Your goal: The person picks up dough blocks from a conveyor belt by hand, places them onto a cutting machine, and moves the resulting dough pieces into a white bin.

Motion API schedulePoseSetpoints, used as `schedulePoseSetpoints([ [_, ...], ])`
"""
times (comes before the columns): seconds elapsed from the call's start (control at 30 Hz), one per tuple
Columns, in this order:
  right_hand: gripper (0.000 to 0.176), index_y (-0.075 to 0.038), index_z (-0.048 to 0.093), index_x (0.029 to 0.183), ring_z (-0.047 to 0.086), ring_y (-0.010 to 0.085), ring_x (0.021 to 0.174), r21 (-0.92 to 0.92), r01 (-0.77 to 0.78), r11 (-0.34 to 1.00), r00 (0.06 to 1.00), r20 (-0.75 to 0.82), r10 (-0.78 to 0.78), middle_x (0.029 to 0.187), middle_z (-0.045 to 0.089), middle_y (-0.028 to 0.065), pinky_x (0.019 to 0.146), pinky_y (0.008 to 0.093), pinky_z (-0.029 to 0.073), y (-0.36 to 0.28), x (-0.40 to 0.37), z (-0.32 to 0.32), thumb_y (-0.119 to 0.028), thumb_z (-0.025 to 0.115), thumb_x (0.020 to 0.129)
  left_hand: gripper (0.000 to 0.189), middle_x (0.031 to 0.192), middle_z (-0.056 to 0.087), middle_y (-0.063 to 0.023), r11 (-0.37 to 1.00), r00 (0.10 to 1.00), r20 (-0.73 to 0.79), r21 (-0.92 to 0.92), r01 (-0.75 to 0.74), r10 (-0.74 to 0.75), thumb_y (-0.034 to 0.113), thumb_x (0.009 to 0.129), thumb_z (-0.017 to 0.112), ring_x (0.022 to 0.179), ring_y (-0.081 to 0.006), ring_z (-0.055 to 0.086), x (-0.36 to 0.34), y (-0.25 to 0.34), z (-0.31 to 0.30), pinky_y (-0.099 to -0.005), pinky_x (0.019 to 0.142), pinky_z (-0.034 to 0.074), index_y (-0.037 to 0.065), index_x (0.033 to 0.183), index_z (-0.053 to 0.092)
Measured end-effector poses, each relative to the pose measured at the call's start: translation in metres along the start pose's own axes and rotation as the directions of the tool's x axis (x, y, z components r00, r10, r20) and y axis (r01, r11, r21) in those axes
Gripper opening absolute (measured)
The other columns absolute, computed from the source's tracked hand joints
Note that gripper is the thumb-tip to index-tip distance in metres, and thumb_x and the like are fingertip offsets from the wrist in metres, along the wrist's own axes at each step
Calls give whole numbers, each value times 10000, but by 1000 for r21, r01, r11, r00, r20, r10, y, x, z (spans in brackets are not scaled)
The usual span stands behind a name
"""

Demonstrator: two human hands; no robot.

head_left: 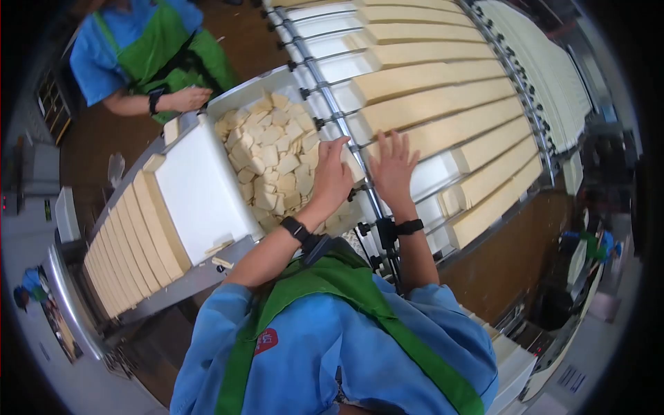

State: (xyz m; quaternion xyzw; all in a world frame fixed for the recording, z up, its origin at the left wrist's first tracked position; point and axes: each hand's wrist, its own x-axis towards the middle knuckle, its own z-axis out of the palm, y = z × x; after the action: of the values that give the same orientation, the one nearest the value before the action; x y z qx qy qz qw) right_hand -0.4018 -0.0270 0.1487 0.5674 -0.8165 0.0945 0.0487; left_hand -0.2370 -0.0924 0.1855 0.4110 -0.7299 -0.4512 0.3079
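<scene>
My left hand [332, 178] is over the right side of a bin, its fingers curled at the edge of a pale slice [355, 164] beside the metal rail. Fingers spread, my right hand [394, 169] reaches across the rail [333, 111] above a white lane. Its fingertips overlap the end of a long pale loaf [443, 135] in this view. Flat pale pieces [277, 149] are heaped in the bin [232, 97], below and left of my left hand.
Several more long loaves [436, 79] lie side by side in lanes at the right. A row of sliced slabs [131, 242] stands on the left, beside a white board [204, 190]. Across the bin is a co-worker in a green apron [155, 52].
</scene>
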Motion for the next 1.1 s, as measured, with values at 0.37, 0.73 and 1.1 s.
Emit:
schedulePoseSetpoints([
  [0.37,557,-25,474,1402,397,407,1309,297,438,849,899,-162,-407,1379,460,241,1085,550,304,-154,39,-11,-234,641,914,626,1334,396,-266,633,326,-930,151,759,-169,237,870,676,1250,-431,374,-207,-135,-205,-540,1058,280,33,1403,420],
  [0.73,412,11,630,1173,506,352,1110,540,796,275,420,-166,-892,1148,579,183,951,472,407,-540,78,102,-227,698,844,741,1257,376,-296,629,183,-886,-145,764,-426,204,780,790,1139,-463,469,-259,-173,-259,-479,989,422,-45,1364,408],
  [1.1,494,-33,669,1107,527,294,1114,163,819,550,528,162,-834,1122,606,142,935,488,365,-599,77,115,-450,652,844,812,1266,373,-261,641,270,-802,-174,748,-532,167,753,801,1134,-452,480,-254,-163,-264,-481,955,444,-25,1402,351],
])
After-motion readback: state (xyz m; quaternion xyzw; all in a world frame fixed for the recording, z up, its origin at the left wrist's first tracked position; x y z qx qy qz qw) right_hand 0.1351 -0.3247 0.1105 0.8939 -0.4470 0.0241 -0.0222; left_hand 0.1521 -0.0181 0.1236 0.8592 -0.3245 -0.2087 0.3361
